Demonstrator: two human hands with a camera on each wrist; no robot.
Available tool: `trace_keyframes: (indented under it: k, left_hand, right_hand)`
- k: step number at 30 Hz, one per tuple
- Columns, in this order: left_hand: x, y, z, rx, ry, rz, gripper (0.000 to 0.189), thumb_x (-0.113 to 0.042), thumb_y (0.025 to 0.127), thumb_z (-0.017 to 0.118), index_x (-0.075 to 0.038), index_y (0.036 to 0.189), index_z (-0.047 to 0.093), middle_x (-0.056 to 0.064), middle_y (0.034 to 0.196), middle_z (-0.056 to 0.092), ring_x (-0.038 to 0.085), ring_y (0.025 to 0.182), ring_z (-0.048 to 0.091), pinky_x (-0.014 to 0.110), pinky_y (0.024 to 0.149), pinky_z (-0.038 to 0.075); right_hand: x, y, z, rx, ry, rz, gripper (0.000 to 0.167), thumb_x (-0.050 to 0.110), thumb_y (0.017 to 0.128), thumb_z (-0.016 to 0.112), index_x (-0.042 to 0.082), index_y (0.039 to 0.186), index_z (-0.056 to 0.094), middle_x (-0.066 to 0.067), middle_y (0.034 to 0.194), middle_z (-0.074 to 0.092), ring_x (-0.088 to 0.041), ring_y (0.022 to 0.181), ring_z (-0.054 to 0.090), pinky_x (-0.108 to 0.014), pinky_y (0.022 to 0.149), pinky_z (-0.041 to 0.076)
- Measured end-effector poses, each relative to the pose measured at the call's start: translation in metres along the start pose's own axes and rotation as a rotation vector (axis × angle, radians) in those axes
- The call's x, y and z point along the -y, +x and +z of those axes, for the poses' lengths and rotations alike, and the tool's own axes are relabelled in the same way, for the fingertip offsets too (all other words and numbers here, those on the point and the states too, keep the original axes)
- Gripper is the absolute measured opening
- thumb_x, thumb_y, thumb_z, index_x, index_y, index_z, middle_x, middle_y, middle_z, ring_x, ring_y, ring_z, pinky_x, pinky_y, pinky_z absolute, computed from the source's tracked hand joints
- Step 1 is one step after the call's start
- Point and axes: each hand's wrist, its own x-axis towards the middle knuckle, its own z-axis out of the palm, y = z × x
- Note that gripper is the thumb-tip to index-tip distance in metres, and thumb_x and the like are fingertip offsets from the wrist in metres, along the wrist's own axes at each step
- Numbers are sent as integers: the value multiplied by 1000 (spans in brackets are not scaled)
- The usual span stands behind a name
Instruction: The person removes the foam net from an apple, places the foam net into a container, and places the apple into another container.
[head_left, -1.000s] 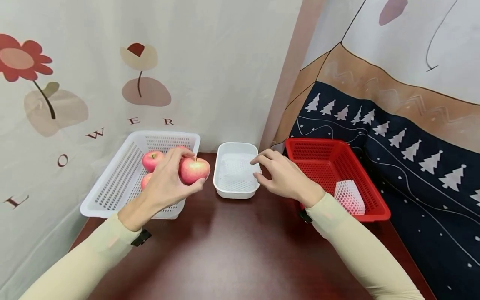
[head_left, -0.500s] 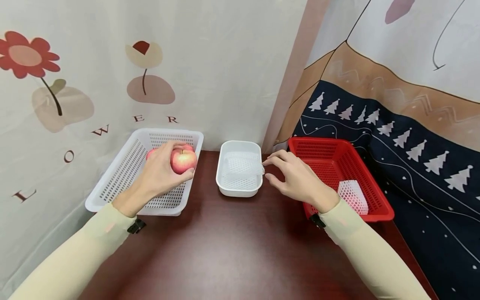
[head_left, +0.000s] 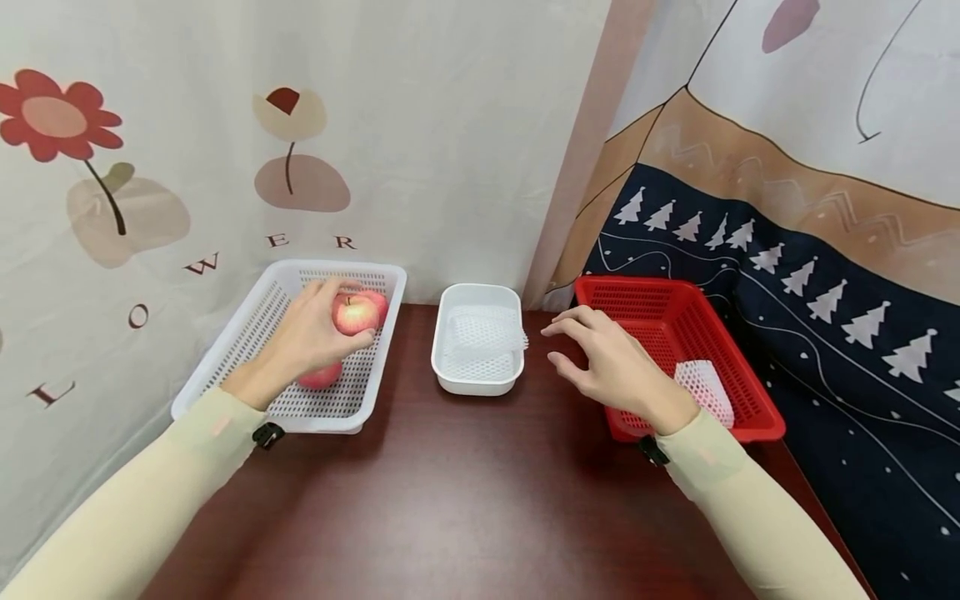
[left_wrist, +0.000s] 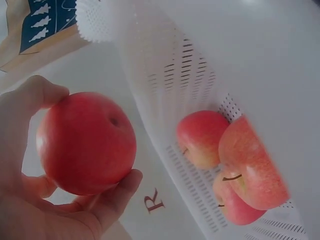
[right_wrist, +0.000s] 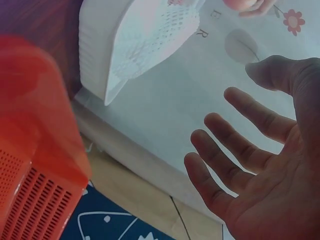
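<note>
My left hand grips a red apple over the white slotted basket. Thumb and fingers curl round this apple in the left wrist view, its smooth red side towards the camera. Inside the basket, several other apples lie together. My right hand is held in the air between the small white container and the red basket, with fingers spread and nothing in them. White foam fruit nets lie in the small container, one end poking over its right rim.
In the red basket lies a pinkish fruit in a white foam net. All three containers stand at the back of a dark reddish table. Behind them hangs a printed curtain, with a dark tree-patterned cloth on the right.
My left hand has moved left with the apple, from beside the basket's right rim to over its inside. My right hand has drawn away rightward from the small container.
</note>
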Motion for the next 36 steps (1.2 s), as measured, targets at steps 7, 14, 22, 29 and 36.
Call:
trace_keyframes:
  k: [7, 14, 22, 29, 36]
  left_hand:
    - [7, 9, 4, 76, 38, -33, 82, -35, 91, 92, -12, 161, 56, 28, 142, 60, 47, 125, 59, 61, 93, 54]
    - [10, 13, 0, 113, 74, -25, 79, -29, 89, 92, -10, 158, 58, 30, 140, 61, 49, 124, 59, 62, 93, 54]
    - [9, 21, -3, 153, 99, -2, 70, -29, 91, 90, -5, 152, 66, 30, 137, 63, 47, 124, 58, 61, 95, 55]
    - [11, 30, 1, 221, 132, -3, 69, -30, 89, 90, -2, 148, 66, 29, 138, 61, 43, 120, 58, 56, 92, 55]
    - [12, 35, 5, 292, 165, -26, 70, -31, 85, 92, -6, 146, 66, 29, 143, 59, 44, 121, 58, 60, 97, 54]
  right_hand:
    - [-11, -8, -5, -1, -12, 30, 36, 24, 107, 83, 19, 142, 79, -9, 150, 71, -33, 137, 69, -60, 114, 65]
    - [-23, -14, -8, 5, -10, 65, 36, 22, 108, 82, 17, 143, 78, -11, 151, 70, -35, 138, 68, -62, 115, 63]
    - [-32, -19, -14, -16, -27, 89, 36, 22, 107, 82, 15, 143, 79, -12, 150, 71, -36, 137, 69, -62, 108, 67]
    - [-42, -23, -22, -7, -26, 118, 36, 20, 108, 81, 14, 144, 78, -13, 150, 71, -38, 137, 68, -65, 113, 63]
    - [-50, -28, -28, 11, -27, 150, 39, 21, 109, 80, 13, 146, 77, -14, 151, 70, -40, 140, 66, -68, 119, 59]
